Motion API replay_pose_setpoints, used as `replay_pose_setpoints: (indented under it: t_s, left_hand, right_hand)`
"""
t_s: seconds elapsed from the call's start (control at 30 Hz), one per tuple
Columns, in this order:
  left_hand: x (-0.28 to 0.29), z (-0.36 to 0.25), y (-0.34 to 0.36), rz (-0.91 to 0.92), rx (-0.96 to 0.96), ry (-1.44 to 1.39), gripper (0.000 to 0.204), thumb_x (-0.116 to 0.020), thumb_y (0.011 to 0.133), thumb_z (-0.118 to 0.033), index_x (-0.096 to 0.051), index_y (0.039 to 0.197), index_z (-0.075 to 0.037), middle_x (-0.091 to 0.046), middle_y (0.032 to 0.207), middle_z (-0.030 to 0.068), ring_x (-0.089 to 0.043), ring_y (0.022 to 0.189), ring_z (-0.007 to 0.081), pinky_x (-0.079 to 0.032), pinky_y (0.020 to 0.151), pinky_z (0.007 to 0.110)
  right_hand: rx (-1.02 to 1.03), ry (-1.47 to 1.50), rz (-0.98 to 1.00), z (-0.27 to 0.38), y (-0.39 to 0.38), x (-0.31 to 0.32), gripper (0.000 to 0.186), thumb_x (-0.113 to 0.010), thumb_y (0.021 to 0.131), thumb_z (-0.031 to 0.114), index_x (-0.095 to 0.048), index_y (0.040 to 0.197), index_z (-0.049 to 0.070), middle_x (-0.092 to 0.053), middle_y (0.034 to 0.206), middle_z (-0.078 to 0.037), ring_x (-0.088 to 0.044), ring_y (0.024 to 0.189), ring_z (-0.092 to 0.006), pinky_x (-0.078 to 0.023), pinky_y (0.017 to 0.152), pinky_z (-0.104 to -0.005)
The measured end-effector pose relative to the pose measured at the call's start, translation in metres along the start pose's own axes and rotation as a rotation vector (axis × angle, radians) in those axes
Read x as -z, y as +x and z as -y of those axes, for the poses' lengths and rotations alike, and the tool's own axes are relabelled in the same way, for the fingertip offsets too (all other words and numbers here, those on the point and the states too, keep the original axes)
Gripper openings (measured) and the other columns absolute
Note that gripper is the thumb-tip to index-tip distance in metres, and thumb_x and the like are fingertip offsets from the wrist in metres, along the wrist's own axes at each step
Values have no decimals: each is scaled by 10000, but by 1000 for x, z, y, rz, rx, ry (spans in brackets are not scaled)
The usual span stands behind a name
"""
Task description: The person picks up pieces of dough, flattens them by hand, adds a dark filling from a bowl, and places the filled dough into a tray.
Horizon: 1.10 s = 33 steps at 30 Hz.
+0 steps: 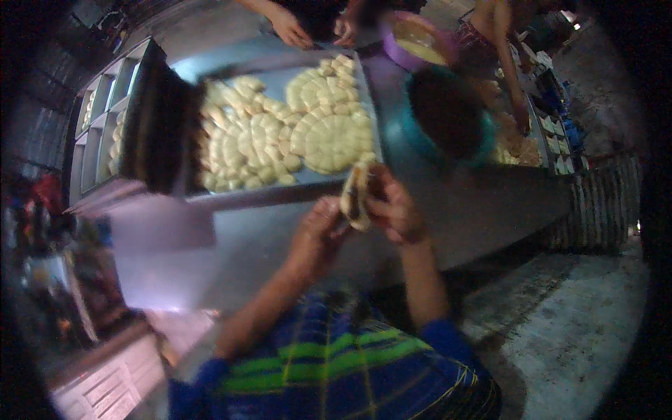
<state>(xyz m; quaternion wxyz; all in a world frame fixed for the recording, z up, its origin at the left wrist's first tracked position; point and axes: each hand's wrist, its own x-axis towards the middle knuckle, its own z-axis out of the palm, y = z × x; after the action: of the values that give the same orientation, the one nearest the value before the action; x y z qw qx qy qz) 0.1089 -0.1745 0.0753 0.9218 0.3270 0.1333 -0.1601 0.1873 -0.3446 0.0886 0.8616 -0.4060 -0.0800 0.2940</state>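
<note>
In front of my body, over the near edge of the table, I hold a folded piece of pale dough [355,199] with a dark filling showing along its opening. My left hand [318,231] has its fingers closed at the dough's lower left side. On the other side, the fingers of my right hand [393,210] grip it. Just beyond my hands lies a metal tray [374,119] with many pale dough pieces [329,140], packed in rounded clusters and rows. Fine finger detail is blurred.
A teal basin [402,129] with dark contents stands right of the tray, and a purple basin [393,52] with yellowish contents behind it. Another person's hands [290,28] are beyond the tray; another person's arm [514,84] reaches down at right. A compartmented rack [105,115] stands left.
</note>
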Motion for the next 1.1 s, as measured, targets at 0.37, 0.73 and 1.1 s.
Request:
replay_pose_setpoints:
  t_s: [0.37,0.73,1.1]
  left_hand:
    - [12,-23,0,-151,-202,66,266,-646,950,-216,-536,1160,-95,-613,1137,45,-606,1032,185,-489,894,348]
    - [22,-48,-25,86,-194,660,196,-661,926,-94,-639,1104,-16,-665,1060,81,-630,960,147,-513,858,310]
    - [46,-28,-12,-78,-11,-56,298,-679,942,-220,-614,1167,-36,-665,1106,81,-650,986,195,-527,896,344]
  right_hand:
    - [722,-1503,185,-10,-7,-18,355,-684,861,70,-659,1215,72,-626,1223,-134,-645,1115,-271,-547,923,-348]
    - [305,-1427,106,26,-10,-44,396,-752,766,40,-667,1149,90,-628,1030,-93,-653,869,-268,-552,734,-380]
    - [767,-1610,125,-15,-15,-65,568,-766,750,79,-602,1291,28,-660,1113,-127,-658,1022,-275,-557,907,-377]
